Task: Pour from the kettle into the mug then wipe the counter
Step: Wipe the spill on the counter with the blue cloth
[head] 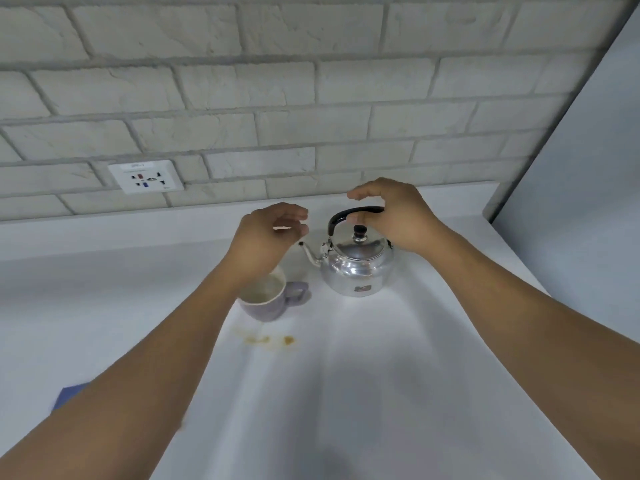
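Over kettle (pixel 356 268) handle: R hand (pixel 398 216) fingers spread, ungripped; L hand (pixel 266 237) loose above mug (pixel 266 299).

One kettle (pixel 358 268), one mug (pixel 266 301), two hands (pixel 266 233).

Both forearms bare; no sleeves visible; left hand (pixel 266 233) and right hand (pixel 394 216) apparently ringless.

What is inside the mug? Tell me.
The purple mug shows a pale, stained-looking inner wall and no clear liquid. The left forearm crosses over its near-left rim, so the bottom and that side are hidden.
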Motion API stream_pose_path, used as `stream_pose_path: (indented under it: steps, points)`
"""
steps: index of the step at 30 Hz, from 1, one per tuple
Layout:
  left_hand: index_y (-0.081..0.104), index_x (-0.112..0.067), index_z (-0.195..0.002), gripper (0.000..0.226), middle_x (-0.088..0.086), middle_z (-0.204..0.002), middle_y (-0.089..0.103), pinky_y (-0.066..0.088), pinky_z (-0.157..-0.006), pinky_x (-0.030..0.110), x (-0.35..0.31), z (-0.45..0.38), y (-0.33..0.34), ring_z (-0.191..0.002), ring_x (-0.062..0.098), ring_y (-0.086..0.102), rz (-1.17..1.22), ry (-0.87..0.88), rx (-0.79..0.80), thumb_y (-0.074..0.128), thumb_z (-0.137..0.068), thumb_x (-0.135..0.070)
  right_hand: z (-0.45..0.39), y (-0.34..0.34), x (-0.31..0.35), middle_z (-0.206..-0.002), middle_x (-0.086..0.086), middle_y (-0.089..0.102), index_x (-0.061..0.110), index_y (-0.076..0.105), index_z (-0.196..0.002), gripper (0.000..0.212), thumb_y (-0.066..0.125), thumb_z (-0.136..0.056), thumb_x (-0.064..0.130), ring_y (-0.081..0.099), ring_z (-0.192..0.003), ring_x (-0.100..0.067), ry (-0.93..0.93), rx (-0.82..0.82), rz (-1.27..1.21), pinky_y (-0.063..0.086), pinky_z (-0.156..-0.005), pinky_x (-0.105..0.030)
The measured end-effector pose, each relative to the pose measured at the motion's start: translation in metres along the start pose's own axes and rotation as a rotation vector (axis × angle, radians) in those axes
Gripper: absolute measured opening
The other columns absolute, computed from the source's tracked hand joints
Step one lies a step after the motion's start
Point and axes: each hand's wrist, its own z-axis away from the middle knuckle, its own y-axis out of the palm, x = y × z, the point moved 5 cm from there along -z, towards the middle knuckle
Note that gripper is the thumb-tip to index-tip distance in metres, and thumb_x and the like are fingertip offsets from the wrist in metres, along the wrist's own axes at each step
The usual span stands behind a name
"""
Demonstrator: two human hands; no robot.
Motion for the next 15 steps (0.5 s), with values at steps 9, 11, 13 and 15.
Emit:
stream_pose_path:
  steps: [9,11,13,15]
  points:
    - [0.077,-0.035,-0.103,0.015,-0.022,-0.103,0.076,0.050,-0.072,0.006,0.068,0.158,-0.130,-0.089,-0.001,0.072,-0.076,-0.208,-0.199,0.074,-0.092,-0.025,0.102,0.108,0.100,-0.090,-0.002,0.071,0.015,0.076,-0.092,0.017,0.076,-0.081,0.002,0.064,-0.076,-0.010,-0.101,-0.043,-0.449,0.051,-0.074,-0.021]
    - [0.077,-0.038,-0.102,0.015,-0.021,-0.101,0.076,0.050,-0.071,0.008,0.095,0.193,-0.159,-0.091,-0.001,0.071,-0.117,-0.310,-0.241,0.074,-0.092,-0.027,0.123,0.156,0.110,-0.084,0.001,0.071,0.017,0.076,-0.092,0.019,0.074,-0.083,0.001,0.063,-0.071,-0.009,-0.007,0.072,-0.538,0.055,-0.073,-0.029]
    - [0.075,-0.038,-0.102,0.016,-0.020,-0.101,0.075,0.049,-0.074,0.014,0.122,0.220,-0.183,-0.094,0.004,0.072,-0.201,-0.412,-0.281,0.073,-0.092,-0.025,0.140,0.202,0.116,-0.080,0.002,0.071,0.021,0.075,-0.093,0.017,0.073,-0.085,0.006,0.065,-0.069,-0.015,0.097,0.172,-0.526,0.058,-0.074,-0.038]
    - [0.075,-0.032,-0.109,0.020,-0.009,-0.105,0.074,0.047,-0.079,0.023,0.150,0.242,-0.201,-0.100,0.018,0.071,-0.291,-0.505,-0.322,0.070,-0.093,-0.021,0.152,0.243,0.120,-0.085,0.003,0.073,0.022,0.074,-0.099,0.015,0.072,-0.086,0.015,0.068,-0.073,-0.017,0.174,0.257,-0.419,0.058,-0.073,-0.032]
